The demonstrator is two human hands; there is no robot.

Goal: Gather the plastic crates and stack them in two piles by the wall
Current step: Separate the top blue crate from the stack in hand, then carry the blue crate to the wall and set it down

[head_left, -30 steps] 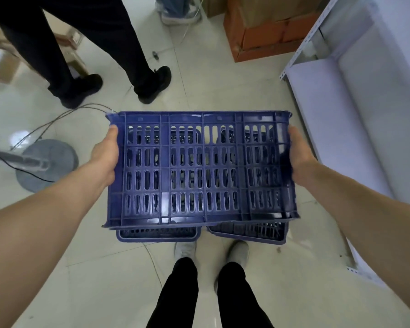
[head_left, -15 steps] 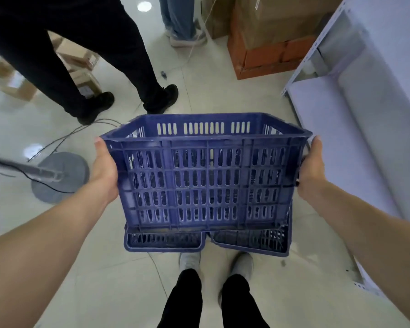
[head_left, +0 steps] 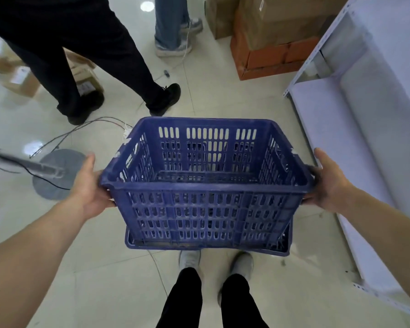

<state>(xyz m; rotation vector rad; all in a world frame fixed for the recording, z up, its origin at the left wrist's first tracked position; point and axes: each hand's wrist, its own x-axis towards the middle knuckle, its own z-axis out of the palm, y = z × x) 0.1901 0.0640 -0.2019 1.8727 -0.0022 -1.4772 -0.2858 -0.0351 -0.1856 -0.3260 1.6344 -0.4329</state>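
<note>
I hold a blue slotted plastic crate (head_left: pixel 206 209) in front of me, open side up and tipped slightly away, empty inside. My left hand (head_left: pixel 90 185) grips its left end under the rim, thumb on the outside. My right hand (head_left: pixel 327 185) grips the right end the same way. Directly below it a second blue crate (head_left: pixel 283 247) lies on the floor, only its near edge showing under the held one. My fingers under the rim are hidden.
A white metal shelf unit (head_left: pixel 365 114) stands on the right. Orange and brown cardboard boxes (head_left: pixel 270 43) sit at the back. A person in black trousers (head_left: pixel 92 55) stands ahead left, another in jeans (head_left: pixel 173 24) behind. A round stand base (head_left: pixel 57 176) with cables lies left.
I have turned the crate from its bottom facing me to open side up, and its inside now shows. It sits lower and closer over the crate on the floor.
</note>
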